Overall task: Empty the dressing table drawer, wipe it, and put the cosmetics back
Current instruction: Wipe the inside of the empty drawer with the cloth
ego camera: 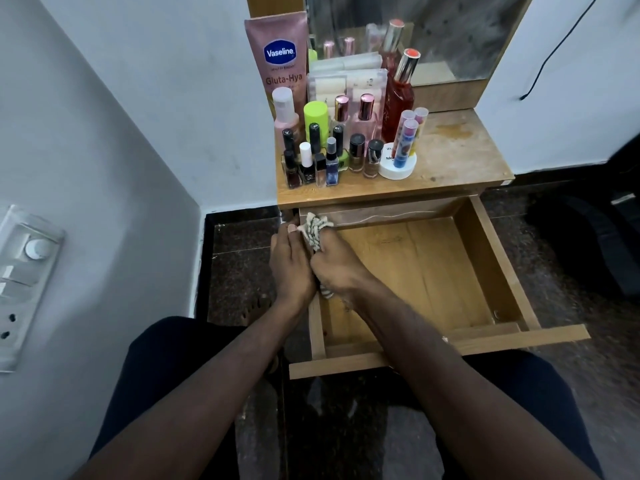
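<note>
Here both hands, left hand (291, 268) and right hand (337, 263), grip a bunched cloth (314, 228) at the drawer's (498, 271) back-left corner.

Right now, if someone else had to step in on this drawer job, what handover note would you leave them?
Left hand: rests on the drawer's left wall, touching the cloth; grip unclear.
Right hand: grips the striped cloth at the back left corner of the drawer.
Drawer: pulled open, nothing visible inside but the cloth.
Cosmetics: standing in a group on the left of the tabletop, with the Vaseline tube leaning behind them.
Done: emptying.
Left: finish wiping, then put the cosmetics back.
</note>
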The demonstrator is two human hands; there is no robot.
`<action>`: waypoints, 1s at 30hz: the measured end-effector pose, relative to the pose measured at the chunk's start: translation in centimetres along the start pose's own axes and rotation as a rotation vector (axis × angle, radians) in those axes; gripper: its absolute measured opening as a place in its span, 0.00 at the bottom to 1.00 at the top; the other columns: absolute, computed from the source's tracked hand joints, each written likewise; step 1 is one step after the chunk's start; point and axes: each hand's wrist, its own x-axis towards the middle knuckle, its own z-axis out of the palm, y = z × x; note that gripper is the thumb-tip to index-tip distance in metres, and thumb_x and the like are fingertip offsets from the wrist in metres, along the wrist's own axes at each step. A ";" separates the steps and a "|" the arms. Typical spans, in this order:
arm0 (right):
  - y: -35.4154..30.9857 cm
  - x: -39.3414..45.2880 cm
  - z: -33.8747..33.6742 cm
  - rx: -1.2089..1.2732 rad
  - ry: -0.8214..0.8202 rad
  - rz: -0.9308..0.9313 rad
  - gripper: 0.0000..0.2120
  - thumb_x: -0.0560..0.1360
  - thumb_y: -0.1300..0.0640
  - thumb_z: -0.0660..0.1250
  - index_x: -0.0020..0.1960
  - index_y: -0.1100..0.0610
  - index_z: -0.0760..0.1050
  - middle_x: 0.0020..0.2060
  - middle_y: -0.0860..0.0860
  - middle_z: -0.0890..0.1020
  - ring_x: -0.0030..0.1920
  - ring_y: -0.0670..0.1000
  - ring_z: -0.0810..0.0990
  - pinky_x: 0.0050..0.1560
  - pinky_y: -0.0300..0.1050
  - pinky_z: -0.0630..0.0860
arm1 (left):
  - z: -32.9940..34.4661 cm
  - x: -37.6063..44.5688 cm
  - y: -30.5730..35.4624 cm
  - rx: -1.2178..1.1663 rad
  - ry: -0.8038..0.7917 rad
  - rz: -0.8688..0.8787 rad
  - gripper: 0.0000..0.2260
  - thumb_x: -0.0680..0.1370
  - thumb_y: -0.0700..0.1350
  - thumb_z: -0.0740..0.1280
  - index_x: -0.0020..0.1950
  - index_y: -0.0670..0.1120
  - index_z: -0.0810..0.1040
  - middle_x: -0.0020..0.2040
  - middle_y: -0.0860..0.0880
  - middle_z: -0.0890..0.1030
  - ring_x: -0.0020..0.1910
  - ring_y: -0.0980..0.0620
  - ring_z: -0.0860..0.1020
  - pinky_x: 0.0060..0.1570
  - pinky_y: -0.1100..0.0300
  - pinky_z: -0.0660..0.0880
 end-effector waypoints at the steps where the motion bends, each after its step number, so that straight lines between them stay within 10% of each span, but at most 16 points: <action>1: 0.6 -0.4 0.1 -0.036 -0.048 0.000 0.20 0.71 0.57 0.57 0.62 0.52 0.75 0.51 0.55 0.83 0.52 0.58 0.83 0.55 0.63 0.83 | -0.1 -0.1 0.2 -0.007 0.002 0.001 0.22 0.85 0.59 0.52 0.65 0.49 0.80 0.57 0.45 0.81 0.57 0.47 0.80 0.60 0.41 0.77; 7: 0.1 -7.2 0.0 -0.295 -0.327 0.059 0.06 0.82 0.62 0.56 0.57 0.59 0.70 0.55 0.57 0.79 0.56 0.58 0.79 0.56 0.53 0.77 | 0.0 0.2 0.3 -0.030 0.000 -0.032 0.25 0.84 0.61 0.51 0.69 0.50 0.79 0.62 0.47 0.81 0.62 0.46 0.79 0.65 0.42 0.76; 11: -0.1 -5.1 -0.3 -0.185 -0.175 0.068 0.12 0.81 0.64 0.56 0.63 0.61 0.72 0.54 0.58 0.80 0.51 0.55 0.79 0.42 0.45 0.74 | 0.0 0.1 0.5 -0.033 0.005 -0.028 0.20 0.87 0.56 0.53 0.69 0.49 0.78 0.61 0.50 0.78 0.62 0.50 0.77 0.67 0.45 0.75; 17: -0.7 -1.3 -0.1 -0.009 0.113 -0.028 0.14 0.80 0.67 0.58 0.61 0.59 0.76 0.53 0.56 0.83 0.52 0.56 0.82 0.47 0.49 0.79 | 0.2 0.3 0.0 -0.023 0.031 0.003 0.25 0.84 0.61 0.50 0.66 0.49 0.79 0.58 0.45 0.81 0.59 0.46 0.80 0.62 0.42 0.76; 25: 1.5 -6.3 -0.3 -0.643 -0.202 -0.035 0.13 0.80 0.63 0.64 0.64 0.62 0.72 0.55 0.58 0.75 0.49 0.58 0.76 0.47 0.45 0.71 | 0.3 0.6 -0.4 -0.026 0.029 -0.025 0.24 0.85 0.58 0.51 0.68 0.49 0.80 0.61 0.47 0.82 0.63 0.46 0.79 0.66 0.42 0.75; 30: 0.6 -5.6 -2.0 -0.709 -0.458 -0.050 0.03 0.78 0.62 0.65 0.47 0.59 0.70 0.43 0.52 0.74 0.39 0.50 0.74 0.36 0.42 0.70 | 0.2 0.3 0.2 -0.053 0.024 -0.029 0.23 0.85 0.58 0.50 0.67 0.50 0.79 0.59 0.47 0.82 0.60 0.48 0.79 0.64 0.43 0.76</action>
